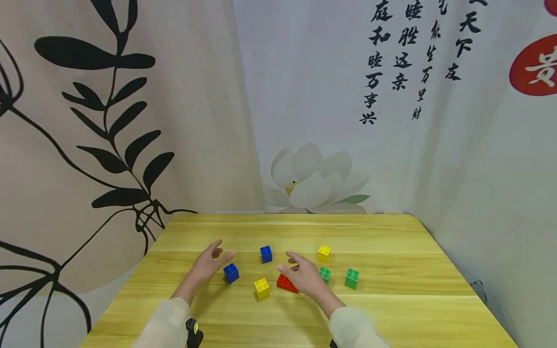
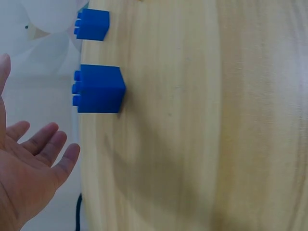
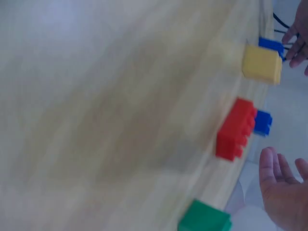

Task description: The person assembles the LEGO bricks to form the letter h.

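My left hand point(image 1: 207, 264) hovers over the table's left part, fingers spread and holding nothing. Just right of it sits a blue brick point(image 1: 231, 273); a second blue brick point(image 1: 266, 254) stands farther back. In the left wrist view, the left hand point(image 2: 33, 168) is beside the nearer blue brick point(image 2: 100, 89). My right hand point(image 1: 306, 275), also empty with loosely extended fingers, is above a longer red brick point(image 1: 287, 283) and partly covers it. A green brick point(image 1: 324, 275) shows just beyond that hand. Between the hands lies a yellow brick point(image 1: 262, 289).
Another yellow brick point(image 1: 324, 253) stands toward the back right, and a second green brick point(image 1: 351, 278) is farther right. All bricks stand apart on the wooden table point(image 1: 417, 309). Behind its far edge hangs a printed curtain point(image 1: 209, 121).
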Motion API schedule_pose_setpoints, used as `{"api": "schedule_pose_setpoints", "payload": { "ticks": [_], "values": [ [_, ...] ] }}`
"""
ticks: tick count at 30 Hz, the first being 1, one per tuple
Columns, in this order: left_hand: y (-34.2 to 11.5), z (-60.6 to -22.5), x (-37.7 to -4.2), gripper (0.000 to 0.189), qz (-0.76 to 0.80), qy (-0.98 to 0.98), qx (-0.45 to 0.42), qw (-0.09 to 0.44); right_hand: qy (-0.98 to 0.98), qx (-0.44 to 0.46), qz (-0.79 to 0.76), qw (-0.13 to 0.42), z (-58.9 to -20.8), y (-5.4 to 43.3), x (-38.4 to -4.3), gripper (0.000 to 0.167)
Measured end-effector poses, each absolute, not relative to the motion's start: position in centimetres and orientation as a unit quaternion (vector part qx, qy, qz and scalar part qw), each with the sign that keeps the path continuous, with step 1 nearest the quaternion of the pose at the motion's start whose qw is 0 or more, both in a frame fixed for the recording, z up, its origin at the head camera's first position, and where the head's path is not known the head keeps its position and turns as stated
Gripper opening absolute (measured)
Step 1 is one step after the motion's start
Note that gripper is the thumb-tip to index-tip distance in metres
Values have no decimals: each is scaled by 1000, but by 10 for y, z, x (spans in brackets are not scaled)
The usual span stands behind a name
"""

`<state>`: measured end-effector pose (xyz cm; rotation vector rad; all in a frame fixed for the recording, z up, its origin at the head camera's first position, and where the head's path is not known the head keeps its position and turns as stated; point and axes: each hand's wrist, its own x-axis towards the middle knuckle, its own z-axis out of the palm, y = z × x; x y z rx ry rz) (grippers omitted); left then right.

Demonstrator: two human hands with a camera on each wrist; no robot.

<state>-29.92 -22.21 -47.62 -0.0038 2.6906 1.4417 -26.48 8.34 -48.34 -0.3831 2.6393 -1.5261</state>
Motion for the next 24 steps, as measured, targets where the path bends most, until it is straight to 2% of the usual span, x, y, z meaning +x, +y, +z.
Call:
{"api": "schedule_pose_setpoints", "payload": {
  "ticks": [4,10,24],
  "values": [
    [-223,-484,-296,92,475,879,1,44,851,-138,-505,45,-493,74,-261,63],
    [-225,-494,-293,92,475,879,-1,47,846,-145,-510,61,-502,62,-254,59],
    [-229,-507,-283,76,497,867,4,42,845,-138,-509,81,-510,49,-245,58]
  ]
}}
